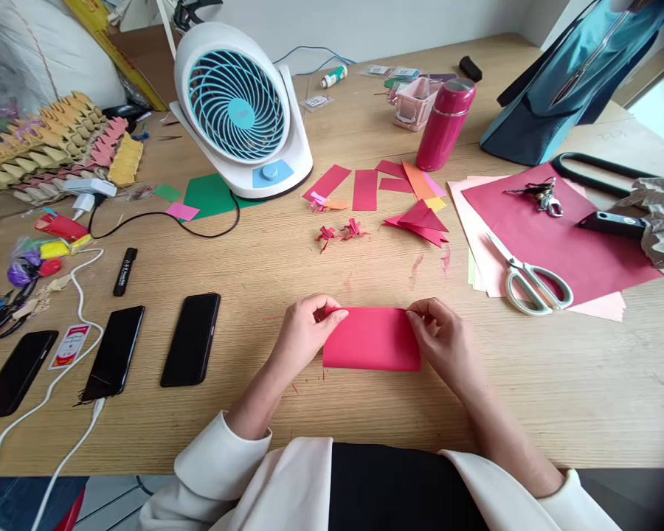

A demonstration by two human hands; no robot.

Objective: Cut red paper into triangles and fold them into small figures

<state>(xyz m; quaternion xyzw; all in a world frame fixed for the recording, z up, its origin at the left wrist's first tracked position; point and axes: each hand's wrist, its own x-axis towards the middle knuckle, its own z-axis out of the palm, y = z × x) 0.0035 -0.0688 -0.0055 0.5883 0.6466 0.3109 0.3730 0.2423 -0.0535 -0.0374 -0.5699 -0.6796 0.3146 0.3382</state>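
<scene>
A red sheet of paper (372, 341) lies near the front of the wooden table, wider than it is deep, its lower edge slightly curved. My left hand (308, 324) pinches its upper left corner between thumb and fingers. At the upper right corner, my right hand (438, 333) grips the paper the same way. Beyond the hands are two small folded red paper pieces (354, 228), and behind them lie red paper strips (364, 190) and folded red triangles (419, 223).
White-handled scissors (538, 286) and keys rest on a stack of red and pink paper (575, 228) at the right. A white fan (240, 110), a red bottle (445, 125) and a blue bag (564, 88) stand farther back. Phones (190, 340) and a white cable lie left.
</scene>
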